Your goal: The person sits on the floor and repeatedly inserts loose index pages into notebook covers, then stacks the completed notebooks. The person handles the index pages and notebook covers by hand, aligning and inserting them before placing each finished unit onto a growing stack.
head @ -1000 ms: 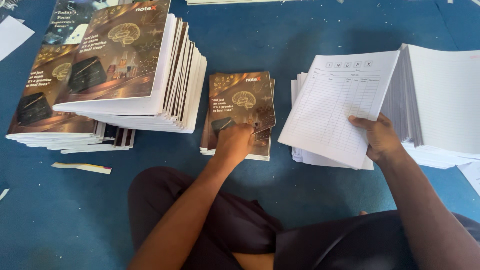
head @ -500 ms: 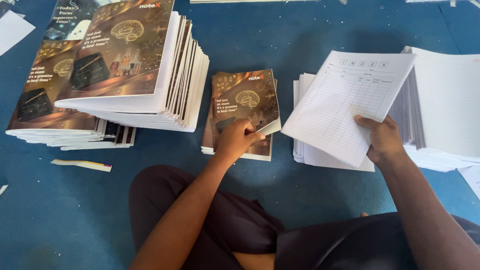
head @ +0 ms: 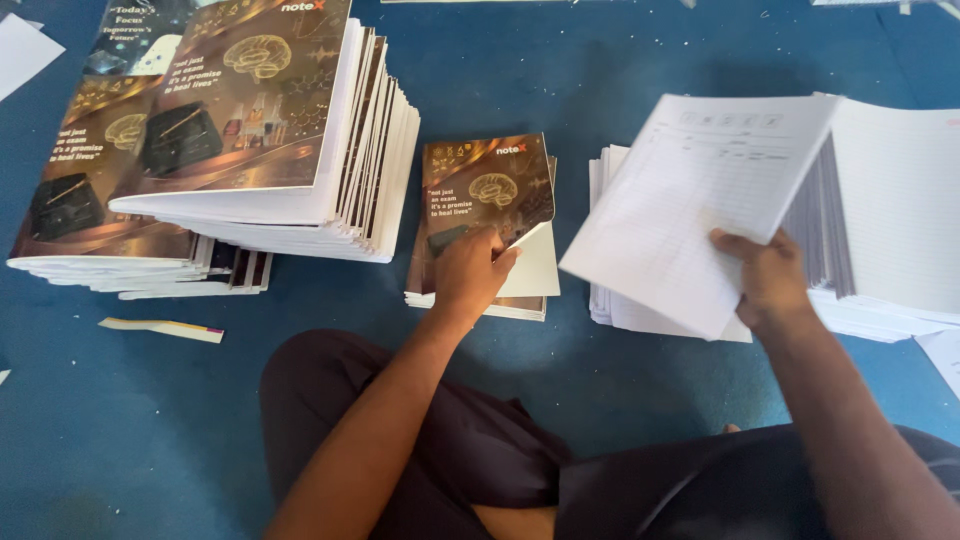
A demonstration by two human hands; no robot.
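Head view: left hand point(head: 470, 275) presses on a brown-covered notebook point(head: 487, 215) lying on the blue floor point(head: 150, 430), fingers lifting its cover corner. Right hand point(head: 768, 280) grasps a ruled sheet bundle point(head: 690, 205), raised above the white paper stack point(head: 880, 210). Tall notebook piles point(head: 260, 130) stand left.

Two hands are counted in view: one left hand point(head: 470, 275) and one right hand point(head: 765, 280). Three stacks of brown-covered notebooks are seen: one tall stack point(head: 300, 150), one low stack point(head: 110, 230) tucked beside it, one small stack point(head: 490, 200) in the middle. One sheaf of ruled pages point(head: 690, 200) is counted, lifted. Two piles of white ruled pages point(head: 900, 210) are made out on the right. One paper strip point(head: 160, 329) is spotted on the blue floor point(head: 600, 60).
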